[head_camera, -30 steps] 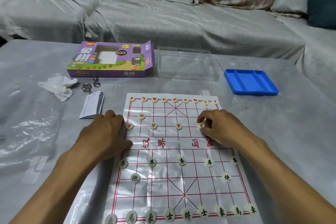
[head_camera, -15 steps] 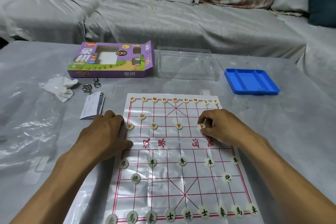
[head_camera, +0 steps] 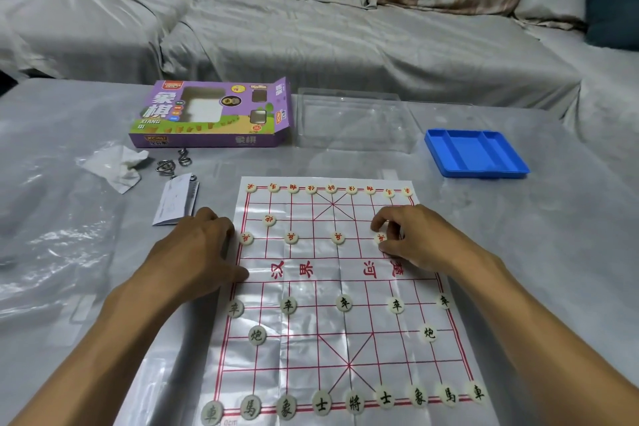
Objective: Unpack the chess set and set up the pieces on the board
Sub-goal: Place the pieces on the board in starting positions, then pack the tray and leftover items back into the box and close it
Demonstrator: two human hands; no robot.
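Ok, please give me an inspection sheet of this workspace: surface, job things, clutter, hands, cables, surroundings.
Surface: table under a grey shiny cover.
Job things: board flat; black pieces on the near rows, red pieces on the far rows; purple box open; clear tray; blue tray.
Clutter: crumpled tissue, metal rings, leaflet, plastic wrap.
Hands: left hand rests on the board's left edge; right hand pinches a red piece.
Cables: nothing seen.
Surroundings: covered sofa, dark cushion.
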